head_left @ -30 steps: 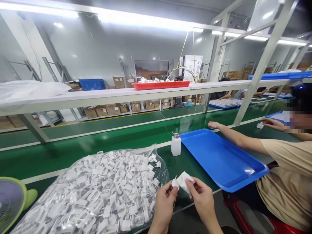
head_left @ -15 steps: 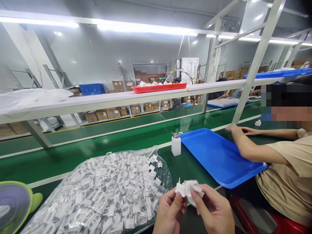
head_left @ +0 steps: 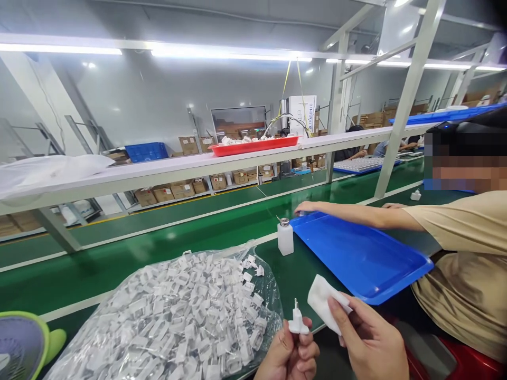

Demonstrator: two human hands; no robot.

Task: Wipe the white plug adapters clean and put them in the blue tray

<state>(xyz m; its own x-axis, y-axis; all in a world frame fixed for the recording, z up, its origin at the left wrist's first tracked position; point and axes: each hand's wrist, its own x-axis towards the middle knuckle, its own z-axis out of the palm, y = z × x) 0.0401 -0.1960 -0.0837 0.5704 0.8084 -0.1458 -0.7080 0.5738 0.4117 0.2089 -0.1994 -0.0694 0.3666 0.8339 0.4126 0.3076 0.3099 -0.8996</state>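
Between the thumb and fingers of my left hand [head_left: 291, 348] is a white plug adapter [head_left: 297, 321], its metal pins pointing up. My right hand [head_left: 370, 335], just to the right, pinches a folded white cloth [head_left: 322, 301]. Cloth and adapter are apart, with a small gap between them. Left of my hands, a clear plastic bag [head_left: 273, 285] lies spread on the green bench, heaped with many similar white plug housings [head_left: 190, 311].
A white dispenser bottle [head_left: 285, 237] stands beside a blue tray [head_left: 348, 250]. A co-worker's arm [head_left: 364, 215] reaches over the tray's far edge. A green-rimmed fan [head_left: 29, 343] sits at lower left. A shelf overhead holds a red tray [head_left: 255, 148] of white parts.
My right hand has drawn the cloth away from the adapter, to the right. My left hand now holds the adapter slightly lower. The co-worker's arm has stretched leftward across the blue tray.
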